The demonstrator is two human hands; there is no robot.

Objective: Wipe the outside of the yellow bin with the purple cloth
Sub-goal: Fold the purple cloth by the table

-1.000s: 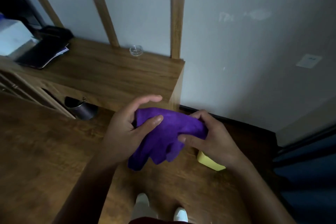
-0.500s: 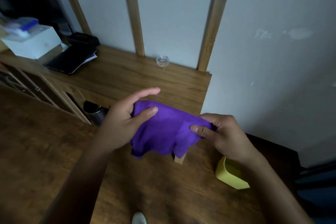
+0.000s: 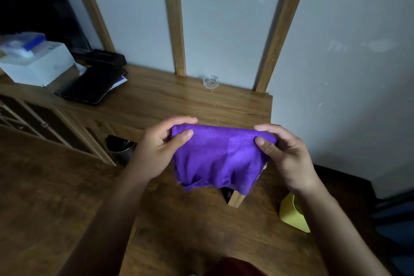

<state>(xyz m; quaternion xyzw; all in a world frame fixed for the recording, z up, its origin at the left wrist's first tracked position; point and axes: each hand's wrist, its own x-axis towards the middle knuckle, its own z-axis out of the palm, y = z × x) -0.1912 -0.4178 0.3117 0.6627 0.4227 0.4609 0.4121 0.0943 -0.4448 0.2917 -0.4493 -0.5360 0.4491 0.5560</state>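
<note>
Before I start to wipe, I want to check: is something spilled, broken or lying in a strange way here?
Nothing stands out. Both hands, left and right, pinch the purple cloth spread between them. The yellow bin sits on the floor, partly hidden by the right forearm.

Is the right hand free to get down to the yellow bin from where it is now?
Probably yes, but not yet free. The right hand pinches one end of the purple cloth, with the left hand on the other. The yellow bin sits on the floor below the right forearm, nothing visible between them.
</note>
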